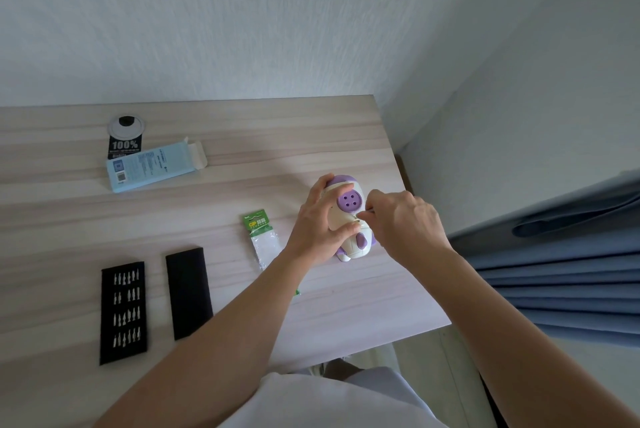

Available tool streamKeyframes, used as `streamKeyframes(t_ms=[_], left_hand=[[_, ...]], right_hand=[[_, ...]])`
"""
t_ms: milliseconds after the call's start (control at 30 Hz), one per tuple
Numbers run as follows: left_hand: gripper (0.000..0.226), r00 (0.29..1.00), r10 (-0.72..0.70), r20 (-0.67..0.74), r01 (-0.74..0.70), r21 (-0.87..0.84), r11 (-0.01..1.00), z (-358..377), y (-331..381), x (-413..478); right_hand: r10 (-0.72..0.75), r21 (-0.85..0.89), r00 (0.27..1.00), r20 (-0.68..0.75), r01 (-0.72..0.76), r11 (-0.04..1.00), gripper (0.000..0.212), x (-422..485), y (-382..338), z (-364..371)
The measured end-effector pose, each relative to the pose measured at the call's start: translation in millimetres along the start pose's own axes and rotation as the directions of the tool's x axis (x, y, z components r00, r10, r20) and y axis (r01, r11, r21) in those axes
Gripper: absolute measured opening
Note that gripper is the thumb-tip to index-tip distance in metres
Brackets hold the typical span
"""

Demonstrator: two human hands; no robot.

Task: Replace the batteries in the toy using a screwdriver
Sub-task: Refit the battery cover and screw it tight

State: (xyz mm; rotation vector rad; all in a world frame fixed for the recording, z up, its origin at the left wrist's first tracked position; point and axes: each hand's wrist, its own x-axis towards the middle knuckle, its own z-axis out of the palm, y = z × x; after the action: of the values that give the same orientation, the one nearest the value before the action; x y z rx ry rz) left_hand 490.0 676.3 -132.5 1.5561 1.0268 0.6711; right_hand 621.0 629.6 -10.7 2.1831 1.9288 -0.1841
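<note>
Our left hand (320, 223) grips the white-and-purple toy (348, 201), fingers curled round its body, near the right edge of the table (242, 137). Our right hand (401, 220) pinches something slim at the toy's middle, probably the screwdriver (360, 217). We should hold the tool square to the screw and press down. The black bit tray (123, 311) holds rows of bits. The blue box (156, 166) lies flap open, contents hidden. Whether the GP battery pack (261, 237) holds cells we cannot tell.
</note>
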Motion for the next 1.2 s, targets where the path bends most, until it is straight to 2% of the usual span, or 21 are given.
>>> streamKeyframes(t_ms=[67, 133, 267, 333, 400, 567, 633, 700, 767, 867, 933, 1067, 1133, 1200], left_hand=[[0.063, 1.000, 0.004, -0.003, -0.004, 0.019, 1.000, -0.5, 0.4, -0.1], [0.062, 1.000, -0.003, 0.000, 0.003, 0.011, 1.000, -0.6, 1.5, -0.6], [0.065, 1.000, 0.003, 0.011, -0.003, -0.012, 1.000, -1.1, 2.5, -1.3], [0.066, 1.000, 0.009, 0.006, -0.009, -0.006, 1.000, -0.7, 0.5, -0.5], [0.065, 1.000, 0.010, 0.000, -0.010, 0.007, 1.000, 0.3, -1.4, 0.3], [0.064, 1.000, 0.020, -0.001, -0.020, 0.005, 1.000, -0.3, -1.8, 0.3], [0.064, 0.999, 0.036, -0.011, -0.036, 0.020, 0.999, -1.5, -2.2, -0.1], [0.065, 0.999, 0.032, -0.006, -0.032, 0.020, 0.999, -1.7, -1.9, -0.2], [0.066, 1.000, 0.021, 0.004, -0.021, 0.003, 1.000, -1.5, -0.8, -0.1], [0.065, 0.999, 0.033, -0.002, -0.033, 0.013, 0.999, -1.6, -1.7, 0.4], [0.065, 0.999, 0.050, -0.008, -0.049, 0.029, 0.998, -1.2, -2.3, 0.5], [0.064, 0.999, 0.040, -0.003, -0.039, 0.022, 0.999, -1.0, 0.0, 0.2], [0.064, 0.997, 0.069, -0.018, -0.068, 0.036, 0.997, -1.2, -0.6, 0.1], [0.065, 0.997, 0.074, -0.021, -0.073, 0.049, 0.996, -1.1, -1.3, 0.3]], right_hand=[[0.059, -0.057, 0.998, -0.006, -0.059, 0.997, 0.031, 1.7, -2.5, -0.2], [0.089, -0.040, 0.996, -0.012, -0.089, 0.995, 0.036, 2.9, -3.5, -0.5], [0.007, 0.131, 1.000, 0.014, -0.009, 0.991, 0.007, 2.0, -2.8, -3.5], [-0.010, 0.124, 1.000, 0.028, 0.006, 0.992, 0.011, 1.3, -0.7, -4.1], [0.027, 0.108, 0.999, 0.029, -0.030, 0.994, 0.016, 1.3, 0.7, -4.5], [0.132, 0.062, 0.990, 0.045, -0.135, 0.989, 0.045, 5.4, -2.7, -6.7], [0.159, 0.072, 0.987, 0.040, -0.161, 0.984, 0.046, 4.8, -3.1, -6.5], [0.131, 0.177, 0.991, 0.034, -0.135, 0.975, 0.036, 1.5, -0.3, -4.6], [0.059, 0.285, 0.998, 0.014, -0.061, 0.957, 0.018, -2.7, 2.9, -3.1], [-0.001, 0.219, 1.000, -0.015, 0.004, 0.976, 0.007, -6.6, 4.9, 0.5], [0.011, 0.170, 1.000, -0.021, -0.007, 0.985, 0.011, -6.2, 5.6, 2.2], [0.074, 0.027, 0.997, 0.019, -0.074, 0.997, 0.037, -2.9, 0.0, 0.4], [0.140, 0.027, 0.990, 0.021, -0.141, 0.990, 0.046, -2.2, -1.0, -0.9], [0.145, 0.075, 0.989, 0.027, -0.146, 0.986, 0.043, -2.8, 0.4, -1.2]])
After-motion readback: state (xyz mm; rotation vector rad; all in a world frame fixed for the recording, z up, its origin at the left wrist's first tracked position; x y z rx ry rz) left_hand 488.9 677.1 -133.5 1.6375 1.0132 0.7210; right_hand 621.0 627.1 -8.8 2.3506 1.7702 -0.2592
